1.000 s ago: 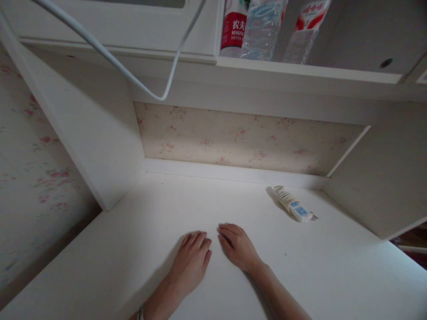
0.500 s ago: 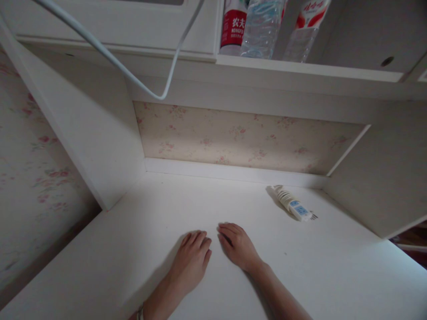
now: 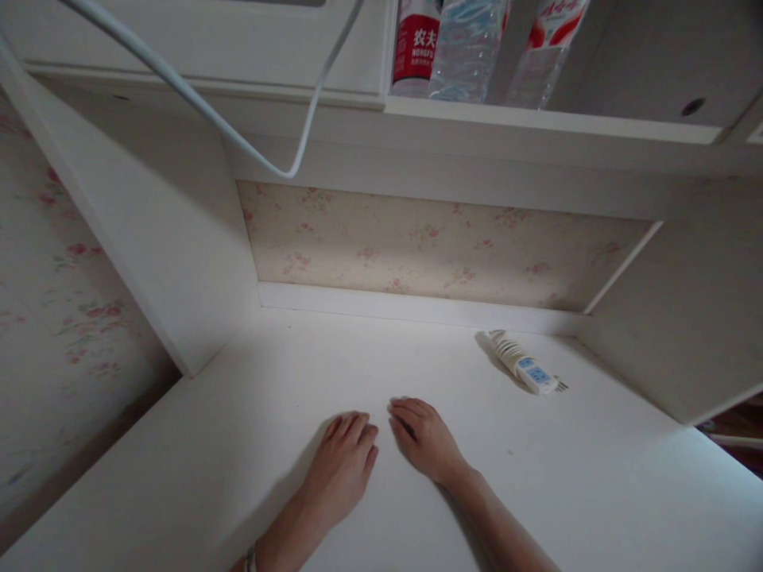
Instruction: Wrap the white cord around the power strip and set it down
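Observation:
My left hand (image 3: 346, 457) rests palm down on the white desk (image 3: 286, 357), its fingers loosely bent and holding nothing. A small gap to the right, my right hand (image 3: 426, 437) lies on the same surface, turned slightly on its side, with thumb and fingers apart and nothing between them. The two hands do not touch. Farther back on the right lies a white power strip (image 3: 535, 373) with blue socket faces, its cord wound around one end. Neither hand reaches it.
Above the desk runs a white shelf (image 3: 554, 119) with several plastic bottles (image 3: 468, 56) on it. A white bent cable or tube (image 3: 208, 111) hangs across the upper left. Side panels (image 3: 167, 238) bound the desk left and right, with flowered wallpaper (image 3: 417, 238) behind.

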`<control>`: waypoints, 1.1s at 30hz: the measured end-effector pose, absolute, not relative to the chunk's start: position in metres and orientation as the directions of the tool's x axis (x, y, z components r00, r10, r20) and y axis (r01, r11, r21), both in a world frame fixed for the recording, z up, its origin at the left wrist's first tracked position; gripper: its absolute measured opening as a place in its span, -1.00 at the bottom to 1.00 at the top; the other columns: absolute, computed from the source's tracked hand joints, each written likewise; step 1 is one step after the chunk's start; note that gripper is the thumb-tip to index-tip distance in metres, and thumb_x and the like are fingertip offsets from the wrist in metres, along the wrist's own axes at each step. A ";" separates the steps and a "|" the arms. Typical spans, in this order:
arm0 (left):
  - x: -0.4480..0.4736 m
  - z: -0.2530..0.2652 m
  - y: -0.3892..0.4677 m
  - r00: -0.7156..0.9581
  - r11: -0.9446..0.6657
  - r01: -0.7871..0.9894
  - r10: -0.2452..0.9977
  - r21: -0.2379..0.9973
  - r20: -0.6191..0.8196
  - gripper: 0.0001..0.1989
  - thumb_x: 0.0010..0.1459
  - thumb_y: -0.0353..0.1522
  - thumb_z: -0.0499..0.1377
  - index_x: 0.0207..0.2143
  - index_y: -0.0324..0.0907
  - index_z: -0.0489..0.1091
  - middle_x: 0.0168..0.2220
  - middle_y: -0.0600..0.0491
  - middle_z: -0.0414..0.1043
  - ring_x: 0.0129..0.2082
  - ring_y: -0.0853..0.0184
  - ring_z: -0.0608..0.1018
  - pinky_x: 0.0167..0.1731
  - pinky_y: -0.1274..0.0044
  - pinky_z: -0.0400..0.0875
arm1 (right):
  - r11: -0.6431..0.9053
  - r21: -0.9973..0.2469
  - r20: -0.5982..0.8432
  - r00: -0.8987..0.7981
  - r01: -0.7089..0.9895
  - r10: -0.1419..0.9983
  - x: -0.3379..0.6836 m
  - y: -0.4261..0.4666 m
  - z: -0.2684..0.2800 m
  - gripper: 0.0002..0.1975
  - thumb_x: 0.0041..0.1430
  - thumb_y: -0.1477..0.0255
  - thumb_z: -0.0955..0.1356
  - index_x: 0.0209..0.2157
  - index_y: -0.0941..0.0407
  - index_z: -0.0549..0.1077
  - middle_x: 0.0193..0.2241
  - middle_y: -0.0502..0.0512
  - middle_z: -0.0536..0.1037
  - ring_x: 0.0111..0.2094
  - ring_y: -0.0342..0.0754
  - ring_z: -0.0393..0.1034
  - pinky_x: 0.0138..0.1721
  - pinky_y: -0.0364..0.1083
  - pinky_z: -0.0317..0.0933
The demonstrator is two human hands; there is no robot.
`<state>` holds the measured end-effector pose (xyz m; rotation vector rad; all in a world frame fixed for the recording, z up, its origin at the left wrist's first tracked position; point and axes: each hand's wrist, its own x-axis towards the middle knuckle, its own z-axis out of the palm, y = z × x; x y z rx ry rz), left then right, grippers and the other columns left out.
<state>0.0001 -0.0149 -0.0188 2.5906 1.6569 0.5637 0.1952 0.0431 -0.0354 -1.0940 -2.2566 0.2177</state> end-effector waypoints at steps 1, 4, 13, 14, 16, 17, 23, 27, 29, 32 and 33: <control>0.000 -0.019 -0.015 0.373 -0.438 0.876 0.881 0.203 0.290 -0.74 0.25 -0.41 0.00 -0.05 -0.09 0.35 0.04 -0.02 0.37 0.07 0.19 0.37 0.09 0.25 0.21 | 0.642 -0.395 0.454 -0.468 0.657 0.758 0.195 0.043 -0.035 -0.72 0.24 0.46 0.24 -0.07 0.07 0.48 -0.10 0.12 0.55 -0.03 0.01 0.39 0.06 0.06 0.23; 0.000 -0.017 -0.015 0.369 -0.433 0.877 0.885 0.207 0.284 -0.74 0.25 -0.41 0.01 -0.05 -0.09 0.35 0.05 -0.02 0.37 0.08 0.19 0.36 0.10 0.25 0.21 | 0.644 -0.392 0.460 -0.467 0.656 0.755 0.195 0.043 -0.036 -0.72 0.24 0.46 0.24 -0.07 0.07 0.48 -0.10 0.12 0.55 -0.03 0.00 0.39 0.06 0.06 0.23; 0.000 -0.018 -0.015 0.370 -0.437 0.874 0.881 0.211 0.293 -0.74 0.25 -0.41 0.01 -0.04 -0.09 0.36 0.05 -0.01 0.37 0.08 0.19 0.37 0.10 0.25 0.21 | 0.637 -0.401 0.451 -0.464 0.658 0.763 0.195 0.044 -0.035 -0.71 0.24 0.46 0.24 -0.06 0.07 0.48 -0.09 0.12 0.54 -0.02 0.01 0.39 0.07 0.06 0.23; 0.000 -0.018 -0.015 0.370 -0.437 0.874 0.882 0.214 0.292 -0.74 0.25 -0.40 0.01 -0.05 -0.09 0.36 0.05 -0.01 0.37 0.08 0.20 0.37 0.10 0.26 0.21 | 0.636 -0.402 0.448 -0.464 0.659 0.764 0.195 0.044 -0.035 -0.71 0.24 0.46 0.24 -0.06 0.07 0.48 -0.09 0.12 0.54 -0.02 0.01 0.38 0.07 0.06 0.22; 0.000 -0.017 -0.015 0.371 -0.437 0.873 0.884 0.218 0.285 -0.74 0.25 -0.40 0.01 -0.05 -0.09 0.36 0.05 -0.01 0.37 0.08 0.20 0.36 0.11 0.26 0.21 | 0.637 -0.401 0.449 -0.465 0.658 0.763 0.194 0.043 -0.034 -0.71 0.24 0.46 0.24 -0.06 0.07 0.48 -0.09 0.12 0.54 -0.02 0.01 0.38 0.07 0.06 0.22; 0.000 -0.017 -0.015 0.371 -0.436 0.873 0.884 0.219 0.282 -0.74 0.24 -0.40 0.01 -0.05 -0.09 0.36 0.05 -0.02 0.37 0.08 0.20 0.37 0.10 0.26 0.21 | 0.639 -0.399 0.451 -0.466 0.658 0.761 0.194 0.043 -0.034 -0.71 0.24 0.46 0.24 -0.06 0.07 0.48 -0.09 0.12 0.55 -0.03 0.01 0.39 0.07 0.06 0.23; 0.000 -0.017 -0.015 0.369 -0.441 0.869 0.881 0.227 0.297 -0.75 0.24 -0.40 0.02 -0.06 -0.08 0.36 0.02 -0.01 0.38 0.06 0.20 0.38 0.09 0.26 0.23 | 0.645 -0.397 0.458 -0.468 0.653 0.756 0.197 0.044 -0.036 -0.71 0.24 0.45 0.24 -0.07 0.06 0.49 -0.10 0.12 0.55 -0.03 -0.01 0.39 0.06 0.04 0.23; 0.000 -0.017 -0.015 0.372 -0.441 0.869 0.881 0.225 0.291 -0.75 0.24 -0.41 0.02 -0.06 -0.09 0.37 0.03 -0.02 0.38 0.07 0.19 0.38 0.09 0.25 0.24 | 0.632 -0.454 0.448 -0.452 0.628 0.771 0.194 0.045 -0.034 -0.72 0.25 0.41 0.23 -0.08 0.06 0.50 -0.10 0.13 0.55 -0.03 0.02 0.39 0.07 0.06 0.20; -0.001 -0.018 -0.015 0.376 -0.441 0.871 0.882 0.218 0.283 -0.74 0.24 -0.41 0.02 -0.06 -0.09 0.37 0.05 -0.02 0.37 0.08 0.18 0.37 0.10 0.23 0.23 | 0.590 -0.560 0.415 -0.420 0.581 0.807 0.188 0.038 -0.022 -0.74 0.25 0.35 0.23 -0.16 0.06 0.52 -0.18 0.14 0.57 -0.10 0.03 0.42 0.00 0.05 0.24; -0.001 -0.022 -0.015 0.375 -0.436 0.876 0.885 0.208 0.276 -0.73 0.24 -0.43 0.01 -0.03 -0.10 0.36 0.06 -0.04 0.37 0.08 0.17 0.38 0.11 0.20 0.21 | 0.402 -0.824 0.269 -0.350 0.398 0.897 0.180 0.005 0.013 -0.72 0.25 0.23 0.23 -0.31 0.04 0.51 -0.43 0.08 0.55 -0.38 -0.04 0.43 -0.33 -0.06 0.33; -0.001 -0.023 -0.014 0.373 -0.434 0.877 0.885 0.207 0.278 -0.72 0.24 -0.43 0.02 -0.03 -0.11 0.36 0.07 -0.04 0.37 0.08 0.17 0.38 0.12 0.21 0.21 | 0.329 -0.896 0.211 -0.366 0.299 0.907 0.180 -0.011 0.027 -0.73 0.25 0.20 0.22 -0.28 0.01 0.49 -0.53 0.03 0.51 -0.48 -0.07 0.40 -0.44 -0.08 0.31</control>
